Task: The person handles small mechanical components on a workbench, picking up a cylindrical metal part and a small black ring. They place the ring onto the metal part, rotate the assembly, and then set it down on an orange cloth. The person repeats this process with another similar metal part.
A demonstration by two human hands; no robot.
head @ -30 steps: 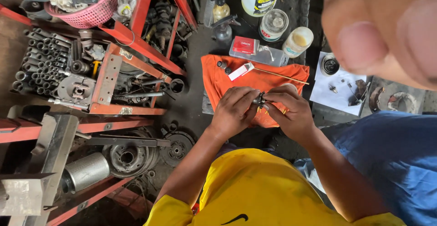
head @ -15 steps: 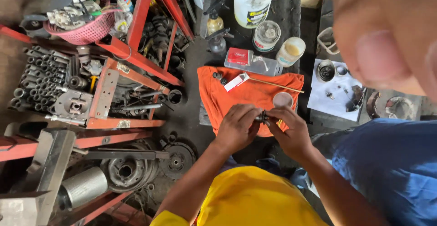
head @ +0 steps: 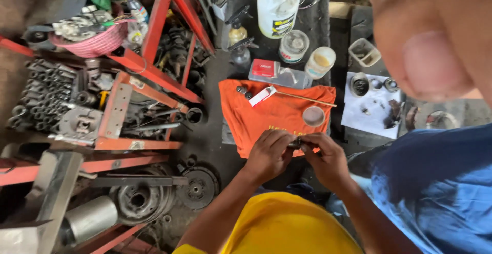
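left hand (head: 270, 154), right hand (head: 328, 156), pinching small part (head: 295, 143)

Small dark metal part (head: 295, 142), pinched above orange cloth (head: 266, 115).

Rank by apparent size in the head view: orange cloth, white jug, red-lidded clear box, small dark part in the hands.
1. orange cloth
2. white jug
3. red-lidded clear box
4. small dark part, pinched between left hand and right hand; mostly hidden, so its full size is unclear.
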